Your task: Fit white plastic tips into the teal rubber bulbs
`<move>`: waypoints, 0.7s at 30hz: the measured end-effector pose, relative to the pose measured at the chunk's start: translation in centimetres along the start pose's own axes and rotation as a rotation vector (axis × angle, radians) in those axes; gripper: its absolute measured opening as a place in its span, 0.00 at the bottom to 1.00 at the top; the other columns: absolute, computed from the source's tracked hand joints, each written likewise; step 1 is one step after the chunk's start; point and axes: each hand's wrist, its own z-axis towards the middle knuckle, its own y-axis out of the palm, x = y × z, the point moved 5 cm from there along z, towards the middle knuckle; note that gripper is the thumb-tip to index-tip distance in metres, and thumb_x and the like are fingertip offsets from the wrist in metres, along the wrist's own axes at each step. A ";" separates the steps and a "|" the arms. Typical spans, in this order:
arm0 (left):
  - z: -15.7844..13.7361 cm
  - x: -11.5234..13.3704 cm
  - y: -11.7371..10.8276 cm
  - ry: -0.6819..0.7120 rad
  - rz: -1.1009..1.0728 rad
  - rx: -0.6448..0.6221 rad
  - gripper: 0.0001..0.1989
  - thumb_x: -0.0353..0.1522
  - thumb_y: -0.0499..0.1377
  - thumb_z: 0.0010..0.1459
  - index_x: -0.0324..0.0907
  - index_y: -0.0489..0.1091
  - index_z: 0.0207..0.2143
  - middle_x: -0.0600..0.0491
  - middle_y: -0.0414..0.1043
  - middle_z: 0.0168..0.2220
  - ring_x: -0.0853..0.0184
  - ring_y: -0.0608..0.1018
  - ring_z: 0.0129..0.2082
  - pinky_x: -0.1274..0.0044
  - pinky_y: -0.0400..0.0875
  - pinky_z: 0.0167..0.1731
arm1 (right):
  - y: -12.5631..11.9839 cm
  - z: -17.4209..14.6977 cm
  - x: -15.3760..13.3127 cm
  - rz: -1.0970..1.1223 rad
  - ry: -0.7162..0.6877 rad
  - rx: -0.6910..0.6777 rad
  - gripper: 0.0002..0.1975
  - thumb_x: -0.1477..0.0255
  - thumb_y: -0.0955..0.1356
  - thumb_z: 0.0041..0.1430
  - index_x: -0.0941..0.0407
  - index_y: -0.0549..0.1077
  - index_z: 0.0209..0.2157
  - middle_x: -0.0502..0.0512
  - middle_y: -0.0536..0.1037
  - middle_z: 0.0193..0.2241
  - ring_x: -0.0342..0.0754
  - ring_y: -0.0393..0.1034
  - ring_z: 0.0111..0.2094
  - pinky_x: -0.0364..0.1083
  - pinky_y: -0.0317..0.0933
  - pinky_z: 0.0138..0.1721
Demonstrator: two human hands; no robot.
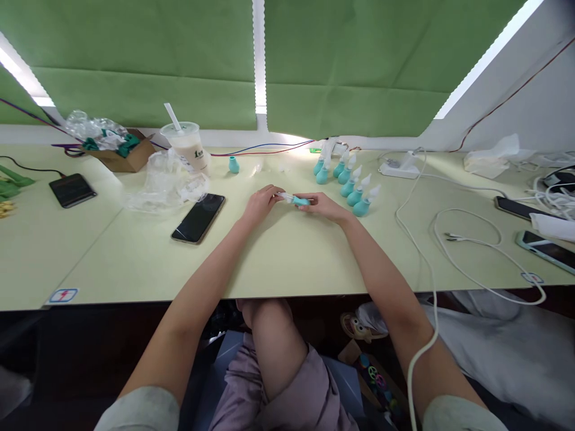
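Over the middle of the table, my left hand [259, 205] pinches a clear nozzle [284, 196]. My right hand [326, 206] has its fingers closed on a small teal rubber bulb [300, 202], which lies in line with the nozzle. Whether the two are fully joined I cannot tell. Just beyond my right hand stand several bulb syringes [361, 207], teal with pale pointed tips, in loose rows. A lone teal bulb with no tip [233, 164] stands farther back on the left. Small clear pieces [257, 167] lie near it, hard to make out.
Left of my arms are a dark phone [198, 218], a crumpled plastic bag [157, 185], a drink cup [188, 146] and a cardboard box [123, 157]. A white cable [415, 245] crosses the right side from a power strip [399, 169]. Another phone [545, 250] lies far right.
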 end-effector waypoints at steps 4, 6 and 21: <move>0.0 0.6 -0.2 0.030 -0.040 0.043 0.12 0.32 0.49 0.61 0.43 0.73 0.38 0.52 0.73 0.35 0.69 0.73 0.32 0.78 0.64 0.32 | 0.3 -0.5 -0.5 0.028 0.007 -0.122 0.28 0.60 0.72 0.46 0.54 0.74 0.49 0.53 0.78 0.39 0.47 0.68 0.39 0.47 0.61 0.44; 0.0 0.9 -0.3 0.054 -0.072 0.068 0.12 0.31 0.50 0.61 0.42 0.73 0.37 0.52 0.73 0.35 0.69 0.73 0.31 0.78 0.64 0.32 | 0.4 -0.7 -0.7 0.037 0.007 -0.190 0.26 0.58 0.71 0.48 0.55 0.75 0.47 0.54 0.77 0.40 0.48 0.68 0.41 0.46 0.61 0.45; 0.1 0.5 -0.7 0.062 -0.249 0.078 0.14 0.26 0.50 0.54 0.40 0.75 0.34 0.53 0.74 0.29 0.73 0.72 0.23 0.78 0.68 0.30 | 2.5 -1.1 -1.4 0.104 0.031 -0.310 0.22 0.62 0.67 0.54 0.56 0.68 0.49 0.59 0.74 0.43 0.48 0.70 0.39 0.47 0.64 0.42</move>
